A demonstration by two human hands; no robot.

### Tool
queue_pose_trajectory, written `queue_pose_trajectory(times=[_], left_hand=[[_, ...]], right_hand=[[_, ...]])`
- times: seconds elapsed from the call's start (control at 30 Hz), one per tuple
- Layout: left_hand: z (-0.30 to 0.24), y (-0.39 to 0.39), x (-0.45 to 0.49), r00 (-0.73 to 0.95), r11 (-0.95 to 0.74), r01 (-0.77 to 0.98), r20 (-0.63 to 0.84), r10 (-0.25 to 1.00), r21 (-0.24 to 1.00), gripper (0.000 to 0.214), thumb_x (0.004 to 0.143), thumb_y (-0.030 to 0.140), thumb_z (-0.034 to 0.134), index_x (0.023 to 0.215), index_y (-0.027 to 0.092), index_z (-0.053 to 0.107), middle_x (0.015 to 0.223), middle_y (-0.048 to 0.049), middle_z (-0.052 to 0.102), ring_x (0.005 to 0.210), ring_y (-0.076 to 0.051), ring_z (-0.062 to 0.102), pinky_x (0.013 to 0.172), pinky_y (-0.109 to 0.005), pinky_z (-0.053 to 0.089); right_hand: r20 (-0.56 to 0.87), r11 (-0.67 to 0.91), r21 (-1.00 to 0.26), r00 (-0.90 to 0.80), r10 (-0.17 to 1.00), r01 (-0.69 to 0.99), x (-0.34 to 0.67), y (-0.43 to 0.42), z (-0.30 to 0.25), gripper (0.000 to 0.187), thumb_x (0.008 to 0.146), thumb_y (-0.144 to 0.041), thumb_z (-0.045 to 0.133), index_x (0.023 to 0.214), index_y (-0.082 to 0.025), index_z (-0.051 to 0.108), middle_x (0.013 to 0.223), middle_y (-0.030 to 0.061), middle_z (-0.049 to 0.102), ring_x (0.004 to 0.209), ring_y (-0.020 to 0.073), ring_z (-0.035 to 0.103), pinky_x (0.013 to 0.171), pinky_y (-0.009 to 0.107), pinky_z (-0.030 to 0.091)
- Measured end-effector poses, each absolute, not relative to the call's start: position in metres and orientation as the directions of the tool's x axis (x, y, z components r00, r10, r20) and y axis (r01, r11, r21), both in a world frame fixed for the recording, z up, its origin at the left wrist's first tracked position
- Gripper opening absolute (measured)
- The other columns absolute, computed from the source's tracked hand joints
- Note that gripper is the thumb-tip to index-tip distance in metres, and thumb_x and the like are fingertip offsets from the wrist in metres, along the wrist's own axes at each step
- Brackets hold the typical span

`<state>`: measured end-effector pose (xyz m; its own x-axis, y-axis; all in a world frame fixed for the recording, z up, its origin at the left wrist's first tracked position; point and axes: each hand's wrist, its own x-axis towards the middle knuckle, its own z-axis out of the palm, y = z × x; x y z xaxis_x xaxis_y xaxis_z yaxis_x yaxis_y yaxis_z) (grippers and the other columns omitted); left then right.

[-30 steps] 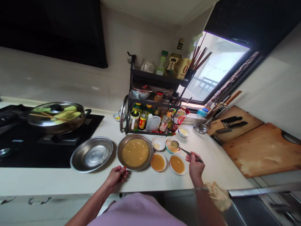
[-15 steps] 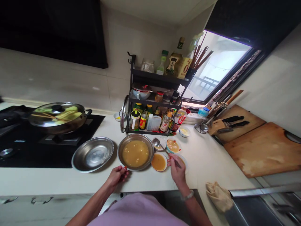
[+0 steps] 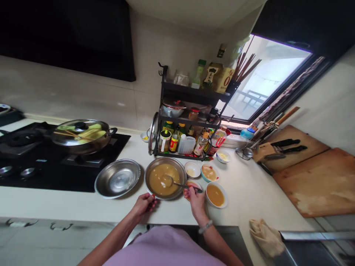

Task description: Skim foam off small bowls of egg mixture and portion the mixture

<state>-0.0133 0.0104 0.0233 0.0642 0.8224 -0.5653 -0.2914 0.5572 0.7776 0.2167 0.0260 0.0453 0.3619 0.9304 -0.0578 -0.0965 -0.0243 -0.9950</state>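
A steel bowl point(image 3: 148, 173) of yellow-brown liquid stands on the white counter. My left hand point(image 3: 145, 204) pinches its near rim. My right hand point(image 3: 195, 196) is closed on a metal spoon point(image 3: 174, 183) whose scoop dips into the liquid. Right of my right hand sits a small white bowl point(image 3: 216, 195) filled with the same liquid. My right hand partly covers another small bowl point(image 3: 192, 183). Behind these are two more small bowls point(image 3: 192, 170) point(image 3: 209, 173).
An empty steel bowl point(image 3: 117, 178) lies left of the liquid. A lidded pan point(image 3: 80, 135) sits on the black hob point(image 3: 41, 166). A black spice rack point(image 3: 188, 122) stands behind. Wooden cutting boards point(image 3: 316, 181), knives point(image 3: 288, 146) and a cloth point(image 3: 264, 236) lie at the right.
My right hand carried the spoon leftward from the far small bowls into the steel bowl of liquid. My left hand stayed on the rim. The view shifted slightly.
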Motion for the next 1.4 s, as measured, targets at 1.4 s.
queue_pose_trajectory(times=[1.4], left_hand=[[0.025, 0.010, -0.013, 0.064, 0.566, -0.285, -0.573, 0.817, 0.774, 0.045, 0.048, 0.048, 0.081, 0.063, 0.015, 0.054, 0.058, -0.0009, 0.061, 0.048, -0.009, 0.051, 0.047, -0.022, 0.035]], right_hand=[[0.428, 0.293, -0.878, 0.348, 0.834, 0.378, 0.300, 0.022, 0.094, 0.026, 0.079, -0.035, 0.061, 0.097, -0.019, 0.069, 0.083, 0.0055, 0.068, 0.060, 0.0149, 0.060, 0.065, 0.031, 0.051]])
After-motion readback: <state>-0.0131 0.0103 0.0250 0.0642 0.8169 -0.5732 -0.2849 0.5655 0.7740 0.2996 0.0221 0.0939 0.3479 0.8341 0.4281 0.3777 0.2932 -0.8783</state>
